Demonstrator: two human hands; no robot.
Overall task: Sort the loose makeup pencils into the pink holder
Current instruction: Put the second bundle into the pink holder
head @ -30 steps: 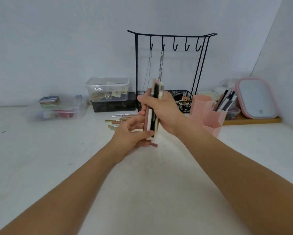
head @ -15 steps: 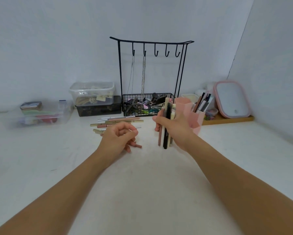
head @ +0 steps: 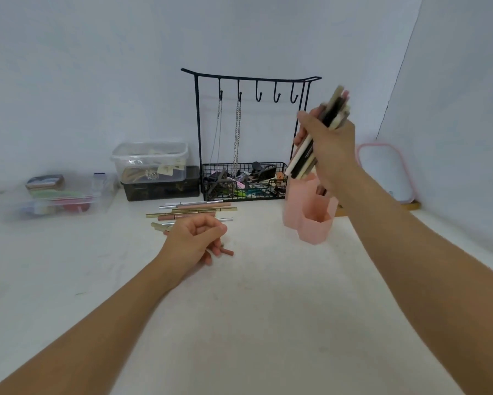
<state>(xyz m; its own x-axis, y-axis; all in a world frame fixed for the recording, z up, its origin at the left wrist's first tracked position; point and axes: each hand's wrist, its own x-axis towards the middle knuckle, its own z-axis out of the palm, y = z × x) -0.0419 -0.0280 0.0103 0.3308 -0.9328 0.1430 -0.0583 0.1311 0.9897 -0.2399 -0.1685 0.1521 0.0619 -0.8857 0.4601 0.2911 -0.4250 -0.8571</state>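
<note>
The right hand (head: 329, 141) grips a tilted bundle of black, cream and pink makeup pencils (head: 315, 143) above the pink plastic hexagonal holder (head: 310, 220). The left hand (head: 195, 242), fingers curled, holds one reddish-brown pencil (head: 228, 252) against the white table (head: 253, 309).

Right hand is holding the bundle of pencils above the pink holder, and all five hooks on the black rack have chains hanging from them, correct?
Not quite. The head view shows chains on only two hooks of the black rack. The right hand does hold the bundle of pencils above the pink holder.

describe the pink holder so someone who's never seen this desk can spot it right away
Find the black hook stand with the wire basket at its foot, against the back wall. Just right of the basket, on the white table, stands the pink holder, under the raised right hand. It is the only upright, open-topped pink tube cluster; the pink-rimmed mirror further right is flat.
</note>
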